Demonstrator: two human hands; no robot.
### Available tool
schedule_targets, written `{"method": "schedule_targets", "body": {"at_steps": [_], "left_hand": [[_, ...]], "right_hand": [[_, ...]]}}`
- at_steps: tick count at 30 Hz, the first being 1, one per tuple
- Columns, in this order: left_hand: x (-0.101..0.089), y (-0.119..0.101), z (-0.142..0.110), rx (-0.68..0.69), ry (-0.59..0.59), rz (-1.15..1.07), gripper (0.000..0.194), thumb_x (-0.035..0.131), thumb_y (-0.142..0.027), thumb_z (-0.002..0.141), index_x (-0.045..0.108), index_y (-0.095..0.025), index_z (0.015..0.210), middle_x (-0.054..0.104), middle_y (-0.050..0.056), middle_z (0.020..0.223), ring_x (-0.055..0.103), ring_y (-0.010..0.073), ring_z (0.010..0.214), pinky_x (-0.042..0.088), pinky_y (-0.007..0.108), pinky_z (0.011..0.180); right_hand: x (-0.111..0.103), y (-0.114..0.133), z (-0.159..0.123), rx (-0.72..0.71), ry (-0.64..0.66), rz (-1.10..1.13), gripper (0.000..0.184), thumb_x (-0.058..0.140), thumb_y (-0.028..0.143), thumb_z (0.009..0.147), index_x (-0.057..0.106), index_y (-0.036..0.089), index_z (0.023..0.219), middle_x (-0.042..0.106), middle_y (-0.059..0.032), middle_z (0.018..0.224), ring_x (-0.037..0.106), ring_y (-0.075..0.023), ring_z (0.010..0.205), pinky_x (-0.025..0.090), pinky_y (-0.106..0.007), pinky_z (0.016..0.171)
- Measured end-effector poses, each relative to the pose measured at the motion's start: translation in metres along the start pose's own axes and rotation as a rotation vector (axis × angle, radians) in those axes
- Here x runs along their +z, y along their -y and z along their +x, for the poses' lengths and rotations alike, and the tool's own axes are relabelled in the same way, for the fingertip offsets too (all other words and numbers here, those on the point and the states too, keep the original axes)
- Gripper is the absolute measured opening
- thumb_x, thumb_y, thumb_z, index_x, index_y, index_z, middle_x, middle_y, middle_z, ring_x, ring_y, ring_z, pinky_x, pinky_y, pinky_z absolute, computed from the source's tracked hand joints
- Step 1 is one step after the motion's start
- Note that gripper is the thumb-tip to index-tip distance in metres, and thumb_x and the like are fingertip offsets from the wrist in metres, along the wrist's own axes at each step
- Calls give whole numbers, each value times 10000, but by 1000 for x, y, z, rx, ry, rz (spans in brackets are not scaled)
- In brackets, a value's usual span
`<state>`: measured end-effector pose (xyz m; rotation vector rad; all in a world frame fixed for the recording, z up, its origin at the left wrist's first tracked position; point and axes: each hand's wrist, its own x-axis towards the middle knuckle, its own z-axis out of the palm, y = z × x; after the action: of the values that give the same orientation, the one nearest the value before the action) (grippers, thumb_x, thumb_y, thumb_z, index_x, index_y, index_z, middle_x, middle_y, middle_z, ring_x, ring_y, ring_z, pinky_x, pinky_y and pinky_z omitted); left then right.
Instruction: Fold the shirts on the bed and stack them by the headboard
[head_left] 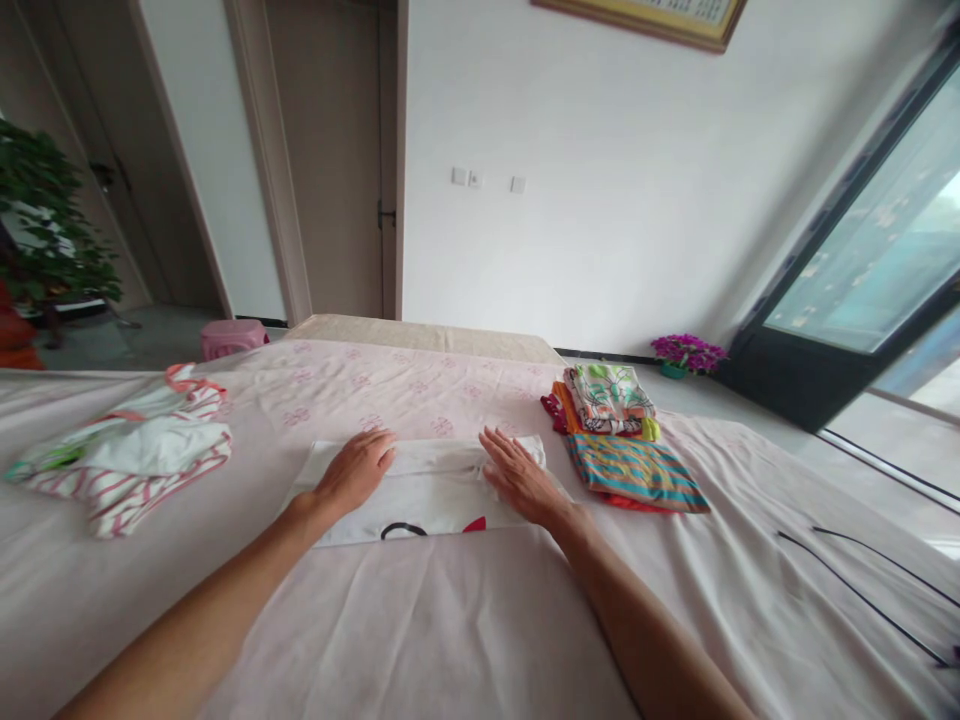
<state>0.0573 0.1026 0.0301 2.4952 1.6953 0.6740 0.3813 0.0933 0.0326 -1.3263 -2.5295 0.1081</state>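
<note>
A white garment, folded into a long flat strip, lies in front of me on the pink sheet. Part of a black outline and a red patch show along its near edge. My left hand rests flat on the garment's left part, its fingers stretched out. On the right part lies my right hand, also flat, with fingers extended near some small creases. Neither hand grips the cloth. What exact kind of garment it is cannot be made out.
Folded clothes are stacked at the right, with a striped teal and orange piece in front. A loose heap of white and red-striped clothing lies at the left. Dark cords cross the sheet at far right. A pink stool stands beyond.
</note>
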Motion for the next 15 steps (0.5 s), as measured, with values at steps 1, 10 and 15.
{"method": "schedule_targets", "body": {"at_steps": [1, 10, 15], "left_hand": [[2, 12, -5, -18, 28, 75, 461, 375, -345, 963, 587, -136, 1315, 573, 144, 1398, 470, 264, 1343, 326, 413, 1128], [-5, 50, -38, -258, 223, 326, 679, 377, -572, 940, 330, -230, 1525, 284, 155, 1600, 235, 329, 1482, 227, 537, 1148], [-14, 33, -37, -98, 34, 303, 535, 504, -466, 920, 556, -181, 1370, 428, 159, 1518, 290, 332, 1450, 235, 509, 1165]], "right_hand": [[3, 1, -1, -36, 38, 7, 595, 275, 491, 1030, 218, 239, 1567, 213, -53, 1618, 149, -203, 1501, 164, -459, 1216], [13, -13, -13, -123, 108, -21, 583, 356, 440, 1027, 203, 285, 1567, 216, -28, 1615, 157, -198, 1497, 157, -434, 1225], [8, -9, -13, -105, 92, 24, 587, 406, 456, 1010, 247, 308, 1555, 260, -28, 1604, 192, -212, 1491, 187, -449, 1217]]}}
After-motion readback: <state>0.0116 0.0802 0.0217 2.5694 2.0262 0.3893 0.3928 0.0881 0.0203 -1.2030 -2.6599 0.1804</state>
